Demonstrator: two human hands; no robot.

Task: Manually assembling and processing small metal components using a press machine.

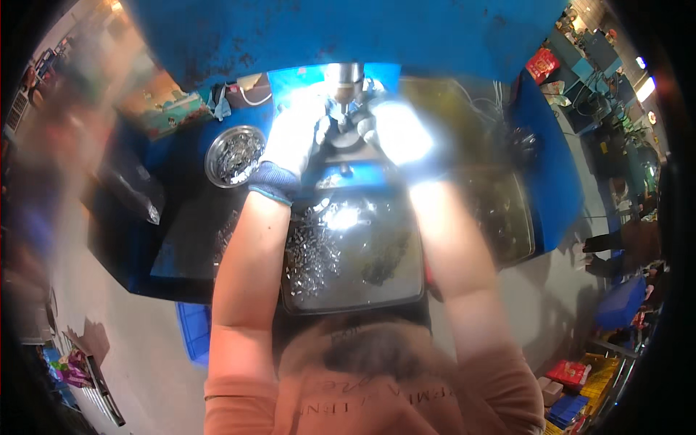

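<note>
Both my hands wear white gloves and reach up to a blue press-like machine [348,36]. Its metal spindle [344,76] points down between them at a dark round fixture [346,139]. My left hand [293,134] is at the left of the fixture, fingertips curled together. On the opposite side, my right hand [397,132] has its fingers bent in toward the fixture. Strong glare washes out both gloves, and anything pinched is too small to make out. Below lies a tray [351,297] with many small shiny metal pieces [315,254], heaped mostly on its left.
A clear round tub [210,165] of small metal parts stands left of my left wrist. Another tray [507,214] sits beyond my right forearm. A dark plastic bag [130,181] is at the left. Blue bins [622,303] and shelving stand farther right.
</note>
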